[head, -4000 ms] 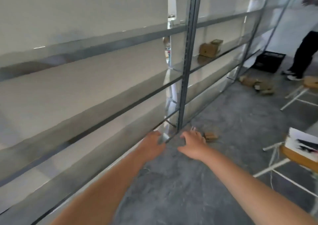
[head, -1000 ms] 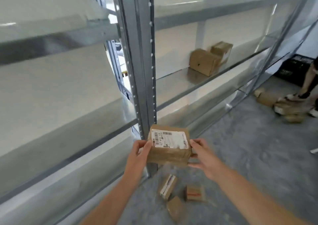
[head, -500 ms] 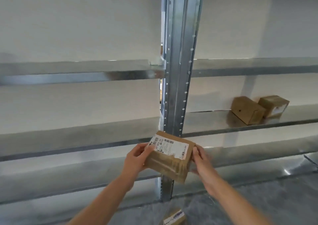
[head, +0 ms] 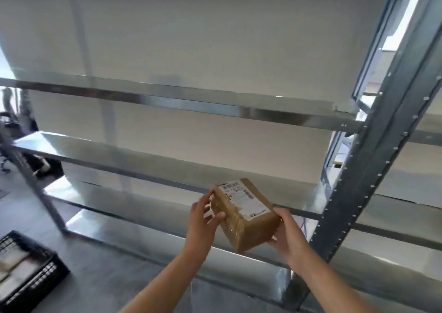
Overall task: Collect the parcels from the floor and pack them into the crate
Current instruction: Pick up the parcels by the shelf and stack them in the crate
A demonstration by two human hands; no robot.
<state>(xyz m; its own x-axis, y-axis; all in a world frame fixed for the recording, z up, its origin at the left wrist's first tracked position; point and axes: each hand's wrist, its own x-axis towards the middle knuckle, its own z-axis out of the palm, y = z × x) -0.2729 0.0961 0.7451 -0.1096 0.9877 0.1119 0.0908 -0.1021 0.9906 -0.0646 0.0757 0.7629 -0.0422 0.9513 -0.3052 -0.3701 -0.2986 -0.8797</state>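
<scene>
A person stands facing a tall metal shelving rack [head: 181, 102], holding a brown cardboard parcel [head: 246, 213] up in front of its lower shelves. The parcel is tilted, one corner pointing down, its white shipping label [head: 244, 199] turned upward. The left hand [head: 202, 219] has its grip on the parcel's left end, thumb across the near face and fingertips on the top corner. The right hand [head: 285, 231] cups the right end from below, its grip clamped against the box, so the parcel is pinched between both hands and touches no shelf. Down at the lower left, on the grey floor [head: 100, 272], sits a black plastic crate [head: 45, 268] with pale, blurred things inside. It lies well apart from the parcel. A riveted steel upright [head: 373, 169] rises just right of the hands.
</scene>
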